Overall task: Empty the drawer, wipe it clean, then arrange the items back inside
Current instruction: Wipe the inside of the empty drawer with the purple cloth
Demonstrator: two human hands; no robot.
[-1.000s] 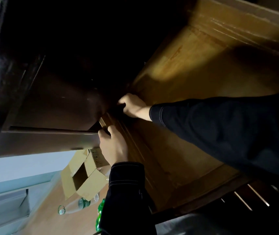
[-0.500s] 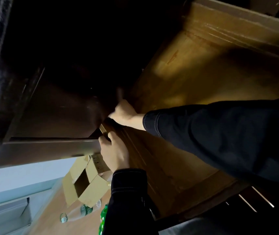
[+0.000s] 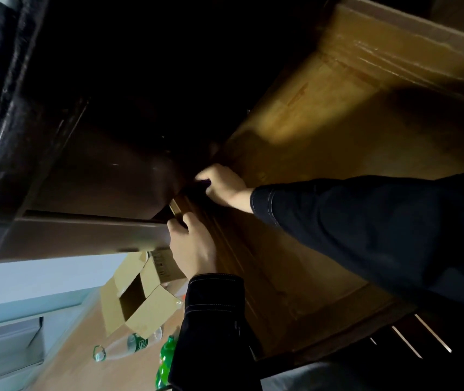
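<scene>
The left hand (image 3: 192,246) and right hand (image 3: 225,183) meet close together at one corner of the drawer (image 3: 338,131), fingers curled around its edge.

Two grips near the centre: the left grip (image 3: 192,246) toward 6 o'clock, the right grip (image 3: 226,186) just above it. One drawer (image 3: 324,142) at 2 o'clock. One dark desk (image 3: 84,179) at 9 o'clock. At 7 o'clock, one open cardboard box (image 3: 152,309) and two bottles: one clear bottle (image 3: 123,347), one green bottle (image 3: 166,359).
</scene>
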